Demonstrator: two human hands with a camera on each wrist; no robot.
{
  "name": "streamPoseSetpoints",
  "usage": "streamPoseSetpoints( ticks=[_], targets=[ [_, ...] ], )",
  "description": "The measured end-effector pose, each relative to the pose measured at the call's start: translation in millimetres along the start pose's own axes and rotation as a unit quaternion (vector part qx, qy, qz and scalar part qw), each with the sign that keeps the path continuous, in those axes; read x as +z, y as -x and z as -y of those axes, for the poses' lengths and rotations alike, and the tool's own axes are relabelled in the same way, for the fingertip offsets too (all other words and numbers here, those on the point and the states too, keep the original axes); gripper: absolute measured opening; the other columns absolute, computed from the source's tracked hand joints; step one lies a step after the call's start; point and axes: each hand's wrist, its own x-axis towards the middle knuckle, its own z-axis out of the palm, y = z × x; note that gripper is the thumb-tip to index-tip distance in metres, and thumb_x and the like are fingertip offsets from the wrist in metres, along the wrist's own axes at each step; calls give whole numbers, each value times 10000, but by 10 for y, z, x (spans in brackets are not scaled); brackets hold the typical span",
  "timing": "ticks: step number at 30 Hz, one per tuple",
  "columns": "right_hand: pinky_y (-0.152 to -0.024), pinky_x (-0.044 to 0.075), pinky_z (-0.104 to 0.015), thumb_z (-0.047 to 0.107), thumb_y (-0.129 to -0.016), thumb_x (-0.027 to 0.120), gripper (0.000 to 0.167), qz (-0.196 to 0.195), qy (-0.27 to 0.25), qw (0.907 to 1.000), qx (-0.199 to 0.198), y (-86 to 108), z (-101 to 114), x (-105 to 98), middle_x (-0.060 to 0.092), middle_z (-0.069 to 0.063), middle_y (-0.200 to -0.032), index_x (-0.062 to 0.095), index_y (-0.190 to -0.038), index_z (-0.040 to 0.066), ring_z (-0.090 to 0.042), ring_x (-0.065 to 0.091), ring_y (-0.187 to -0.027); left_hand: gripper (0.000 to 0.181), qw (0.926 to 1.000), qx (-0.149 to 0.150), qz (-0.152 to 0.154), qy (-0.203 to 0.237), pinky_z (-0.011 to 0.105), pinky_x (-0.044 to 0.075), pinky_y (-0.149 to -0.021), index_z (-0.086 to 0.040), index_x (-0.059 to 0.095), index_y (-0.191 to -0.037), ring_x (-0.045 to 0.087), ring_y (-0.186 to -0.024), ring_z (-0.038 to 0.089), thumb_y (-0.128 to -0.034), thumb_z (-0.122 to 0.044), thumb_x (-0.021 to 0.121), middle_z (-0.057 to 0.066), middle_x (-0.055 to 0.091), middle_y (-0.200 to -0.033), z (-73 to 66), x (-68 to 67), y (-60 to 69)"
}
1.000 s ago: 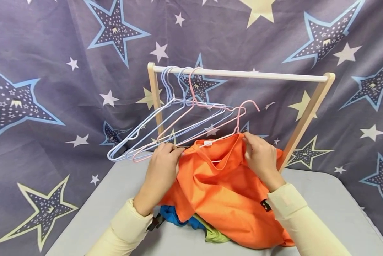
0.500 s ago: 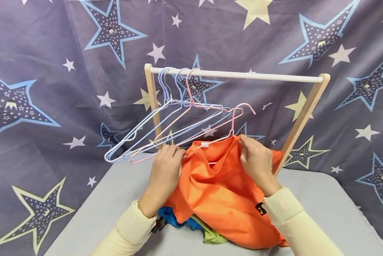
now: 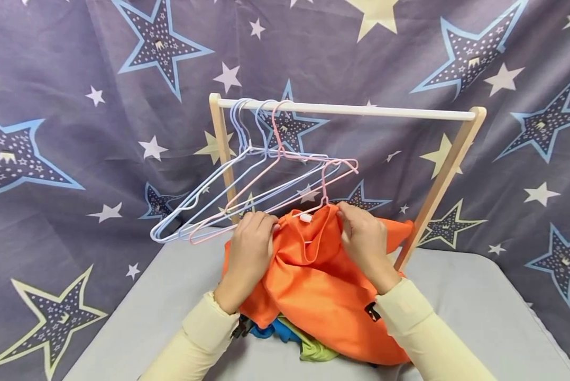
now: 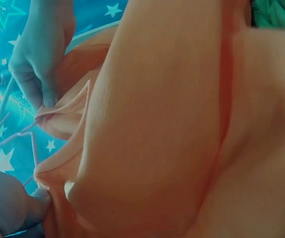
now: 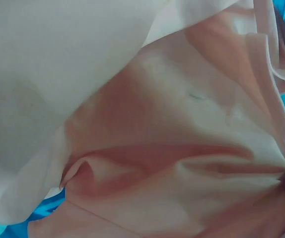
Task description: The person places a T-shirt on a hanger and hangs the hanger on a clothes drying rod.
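An orange T-shirt (image 3: 323,286) hangs between both hands, its neckline toward the rack. Inside its neck sits a pink clothes hanger (image 3: 324,182), with the hook sticking up out of the collar. My left hand (image 3: 253,248) pinches the shirt at the left side of the neckline. At the collar's other side, my right hand (image 3: 365,241) pinches the cloth beside the hanger's hook. In the left wrist view the shirt (image 4: 152,124) fills most of the picture, and both hands grip its neck edge. The right wrist view shows mainly folded shirt cloth (image 5: 172,139).
A clothes rack with a white rail (image 3: 361,109) and wooden posts stands behind. Several blue, white and pink hangers (image 3: 266,153) hang at its left end. Blue cloth (image 3: 277,330) and green cloth (image 3: 315,349) lie on the grey table (image 3: 137,317) under the shirt. A starry curtain (image 3: 52,106) hangs behind.
The right hand has moved left toward the left hand, taking the collar and the pink hanger's hook with it. The neckline is narrower. The left hand keeps its grip.
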Motion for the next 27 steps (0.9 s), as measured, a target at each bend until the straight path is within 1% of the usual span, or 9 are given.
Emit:
streamPoseSetpoints(
  ticks=[3,4,7,11,13,16,19,22,27],
  targets=[
    [-546,550,-474,59,-964,654,121,75,-101,9999,-82,6,22,15,753,-96,-916,746,-1041,76,-315,720,-798,49,9999,73,72,120,432,518,-784,0,700,-961,591,-828,320,-940,-43,711,113,659,-912,1,35,-4],
    [-554,554,-479,53,-962,656,123,96,-137,9998,-132,11,21,19,753,-99,-919,747,-1043,69,-317,720,-797,61,9997,96,126,161,433,517,-794,0,696,-967,591,-833,320,-949,-58,706,113,658,-917,-1,41,-1],
    [-617,580,-496,33,-950,671,140,163,-267,9992,-240,29,5,16,758,-121,-959,749,-1065,50,-326,723,-830,85,9991,148,299,274,429,521,-848,3,686,-988,600,-871,319,-972,-81,691,115,653,-934,1,73,17],
    [-726,596,-516,25,-940,694,171,293,-387,9982,-338,45,-32,10,756,-152,-1015,745,-1103,25,-342,721,-886,91,9984,196,450,294,432,524,-903,4,681,-1009,615,-929,324,-979,-82,684,121,646,-947,8,107,37],
    [-753,596,-516,25,-937,702,179,321,-439,9978,-367,50,-48,6,754,-156,-1019,743,-1111,20,-344,718,-893,96,9980,236,511,304,430,521,-912,3,678,-1017,614,-937,321,-975,-83,689,123,641,-953,10,115,40],
    [-760,596,-513,20,-929,714,176,289,-521,9973,-430,54,-67,2,752,-153,-1005,741,-1102,18,-341,715,-884,107,9976,311,550,279,423,521,-905,3,679,-1016,609,-918,313,-970,-92,699,119,635,-946,10,122,42],
    [-760,598,-503,16,-920,730,169,258,-638,9963,-523,45,-76,-6,750,-144,-980,743,-1088,17,-328,714,-863,87,9982,363,439,180,425,529,-868,2,682,-996,611,-893,311,-960,-73,706,117,634,-922,3,116,40],
    [-796,592,-486,25,-909,750,194,359,-757,9945,-628,21,-88,-32,749,-134,-975,743,-1103,19,-314,708,-868,63,9990,373,259,48,444,527,-844,5,675,-965,614,-878,325,-950,-49,703,118,629,-893,-4,103,33],
    [-939,537,-478,82,-878,797,351,717,-952,9902,-734,-13,-144,-146,740,-126,-1104,717,-1215,30,-316,684,-1010,78,9996,274,43,12,459,520,-809,11,668,-932,608,-852,350,-910,-32,729,125,624,-868,6,80,37]
  ],
)
